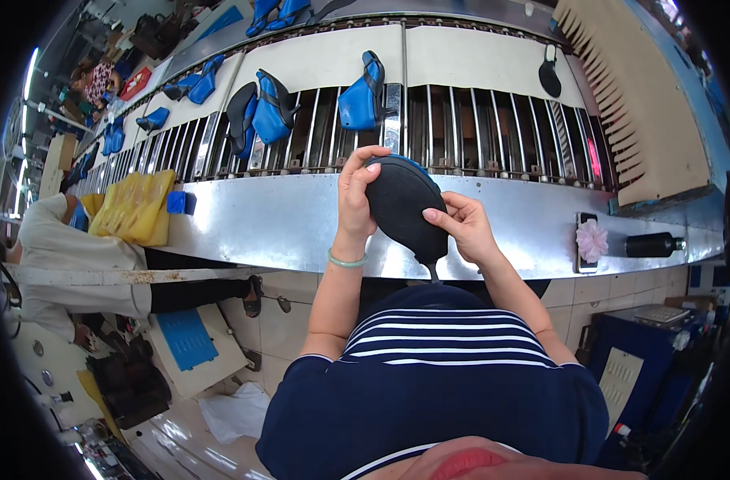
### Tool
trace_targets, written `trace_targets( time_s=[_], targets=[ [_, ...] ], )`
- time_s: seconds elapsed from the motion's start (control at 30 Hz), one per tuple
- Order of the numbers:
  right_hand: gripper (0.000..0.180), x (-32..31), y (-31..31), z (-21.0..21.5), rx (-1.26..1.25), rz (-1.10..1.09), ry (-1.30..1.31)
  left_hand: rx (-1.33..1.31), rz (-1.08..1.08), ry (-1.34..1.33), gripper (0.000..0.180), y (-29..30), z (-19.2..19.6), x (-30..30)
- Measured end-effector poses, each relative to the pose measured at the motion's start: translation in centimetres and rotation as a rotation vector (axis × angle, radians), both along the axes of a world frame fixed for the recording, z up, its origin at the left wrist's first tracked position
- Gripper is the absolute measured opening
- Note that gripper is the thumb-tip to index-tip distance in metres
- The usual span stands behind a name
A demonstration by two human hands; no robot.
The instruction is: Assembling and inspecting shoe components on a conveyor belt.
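Just over the near metal ledge, both hands hold a shoe (407,204) with its black sole turned toward me. A rim of blue, like the lasts on the conveyor, shows along its far edge, and a narrow dark piece points down at its near end. My left hand (355,188), above a pale green bangle, wraps the shoe's left upper edge. Gripping the right edge is my right hand (465,226), its thumb pressed on the sole. The fingers behind the shoe are partly hidden. Beyond, a strappy black shoe on a blue last (362,100) sits on the conveyor.
The roller conveyor (477,132) carries more shoes on blue lasts (273,112) and a small black sole (549,76). A fringed tan cover (653,96) stands at right. On the ledge lie a phone (587,240), a black bottle (655,245) and yellow bags (134,210). Another person (85,240) is at left.
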State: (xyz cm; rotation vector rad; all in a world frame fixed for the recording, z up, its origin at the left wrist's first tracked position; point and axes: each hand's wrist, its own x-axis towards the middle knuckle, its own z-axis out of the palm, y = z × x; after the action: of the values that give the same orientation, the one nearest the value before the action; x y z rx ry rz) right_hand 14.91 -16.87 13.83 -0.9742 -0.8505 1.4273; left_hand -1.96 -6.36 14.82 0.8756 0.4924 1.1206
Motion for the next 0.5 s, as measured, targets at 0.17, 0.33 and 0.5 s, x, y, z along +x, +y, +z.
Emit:
trace_targets(
  time_s=[0.17,0.33,0.5],
  targets=[
    [0.018,-0.6,-0.1,-0.6,-0.044,-0.047,-0.017,-0.01,0.012,0.012,0.03,1.0,-0.5,-0.9],
    [0.023,-1.5,0.2,-0.7,-0.041,-0.121,-0.089,0.005,-0.015,-0.028,0.031,2.4,-2.5,-1.9],
    [0.027,-1.7,0.8,-0.5,0.006,-0.119,-0.13,-0.024,-0.018,-0.077,0.03,1.6,-0.9,-1.3]
  ],
)
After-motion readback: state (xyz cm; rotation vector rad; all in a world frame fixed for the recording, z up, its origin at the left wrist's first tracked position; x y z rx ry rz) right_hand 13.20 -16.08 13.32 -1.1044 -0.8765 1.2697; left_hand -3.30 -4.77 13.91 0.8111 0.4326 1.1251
